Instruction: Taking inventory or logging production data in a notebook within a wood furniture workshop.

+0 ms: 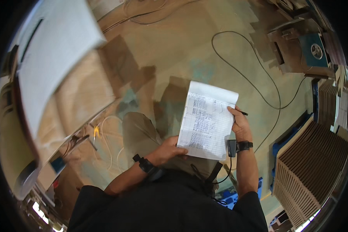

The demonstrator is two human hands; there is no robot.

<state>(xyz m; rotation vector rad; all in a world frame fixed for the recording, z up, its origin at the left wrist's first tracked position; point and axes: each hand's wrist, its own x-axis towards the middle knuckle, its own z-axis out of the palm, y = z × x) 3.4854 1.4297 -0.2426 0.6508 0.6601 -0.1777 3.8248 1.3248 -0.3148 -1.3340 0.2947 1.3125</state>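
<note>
A notepad point(205, 120) with a curled-back top page and rows of handwriting is held up in front of my body. My left hand point(171, 150) grips its lower left corner, thumb on top of the paper. My right hand point(239, 120) closes on the right edge, thumb on the page. A dark pen point(242, 113) sticks out to the right from that same hand. Both wrists wear black straps, and a small black box point(231, 148) with a cable sits by the right wrist. The fingers under the pad are hidden.
At left stands a work table with a large white sheet point(62, 58) over a wooden board point(85, 85). A yellow-handled tool point(96, 131) is beside it. A black cable point(255, 50) loops over the floor. Stacked brown slats point(313, 162) and a machine with a teal panel point(313, 49) stand right.
</note>
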